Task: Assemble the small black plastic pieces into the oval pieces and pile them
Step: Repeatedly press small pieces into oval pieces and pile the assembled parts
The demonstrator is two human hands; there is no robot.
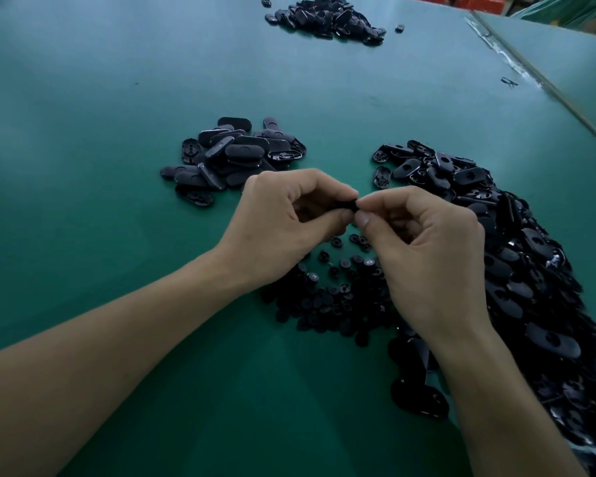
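Note:
My left hand and my right hand meet over the green table, both pinching one black oval piece between fingertips and thumbs; most of it is hidden by the fingers. Under the hands lies a heap of small round black plastic pieces. A big heap of loose oval pieces spreads along the right. A smaller pile of oval pieces sits just beyond my left hand.
A further pile of black parts lies at the far edge of the green table. A seam with torn tape runs diagonally at the right. Single stray parts lie near it.

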